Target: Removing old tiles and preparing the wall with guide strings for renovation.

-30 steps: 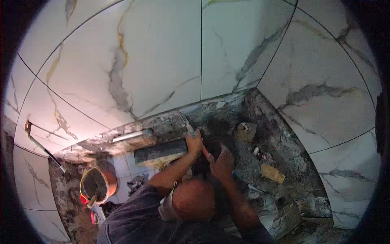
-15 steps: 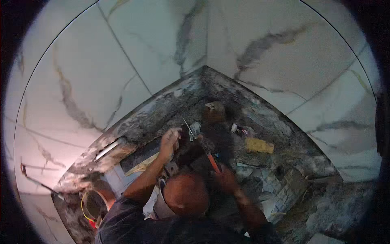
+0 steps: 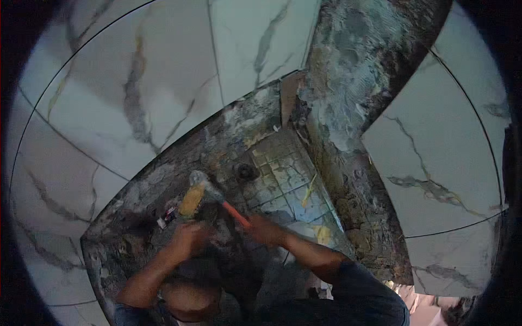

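My right hand (image 3: 265,230) is closed round the orange handle of a tool (image 3: 235,212). Its grey shaft slants up and to the left, and the far end is too blurred for me to tell its kind. Beside that end lies a yellow sponge-like block (image 3: 192,201), partly overlapped by the shaft. My left hand (image 3: 189,239) is low over the rough floor, just below the block. Its fingers are smeared, so I cannot tell whether they hold anything. A small white piece with reddish wires or strands (image 3: 165,218) lies left of it.
A round dark drain (image 3: 245,171) sits beside a dirty patch of small floor tiles (image 3: 283,160). On that patch lie a thin yellow strip (image 3: 309,189) and a yellow scrap (image 3: 322,234). Marble-patterned wall tiles (image 3: 179,81) rise around the rough, mortar-smeared floor (image 3: 353,60).
The view has swung to the right, bringing in the drain and small tiles. My left hand has left the spot by the thin metal piece; the orange-handled tool is now beside the yellow block.
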### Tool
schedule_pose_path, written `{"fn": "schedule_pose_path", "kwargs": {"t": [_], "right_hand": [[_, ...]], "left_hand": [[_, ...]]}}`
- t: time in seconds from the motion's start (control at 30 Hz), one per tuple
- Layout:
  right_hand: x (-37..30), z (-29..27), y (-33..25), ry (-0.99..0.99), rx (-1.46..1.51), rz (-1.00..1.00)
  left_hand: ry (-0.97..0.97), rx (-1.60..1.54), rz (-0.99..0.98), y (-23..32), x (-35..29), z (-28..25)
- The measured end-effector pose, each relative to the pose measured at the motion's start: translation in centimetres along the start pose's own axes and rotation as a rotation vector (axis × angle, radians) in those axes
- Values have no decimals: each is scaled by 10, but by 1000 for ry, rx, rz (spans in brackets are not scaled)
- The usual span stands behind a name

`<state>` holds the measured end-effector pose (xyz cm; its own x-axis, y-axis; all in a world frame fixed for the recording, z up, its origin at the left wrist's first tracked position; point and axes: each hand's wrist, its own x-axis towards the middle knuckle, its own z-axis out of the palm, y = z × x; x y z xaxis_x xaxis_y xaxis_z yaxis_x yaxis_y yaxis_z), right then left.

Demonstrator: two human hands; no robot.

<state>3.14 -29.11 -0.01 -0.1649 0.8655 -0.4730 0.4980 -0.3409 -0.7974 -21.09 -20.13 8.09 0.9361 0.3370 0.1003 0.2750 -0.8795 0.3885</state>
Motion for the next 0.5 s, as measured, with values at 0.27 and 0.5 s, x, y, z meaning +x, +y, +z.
{"fn": "schedule_pose_path", "kwargs": {"t": [0.27, 0.5], "right_hand": [[-52, -79, 192, 441, -358, 275], [-116, 62, 508, 667, -185, 398]], "left_hand": [[5, -389, -323, -14, 129, 19], [-207, -435, -242, -23, 209, 34]]}}
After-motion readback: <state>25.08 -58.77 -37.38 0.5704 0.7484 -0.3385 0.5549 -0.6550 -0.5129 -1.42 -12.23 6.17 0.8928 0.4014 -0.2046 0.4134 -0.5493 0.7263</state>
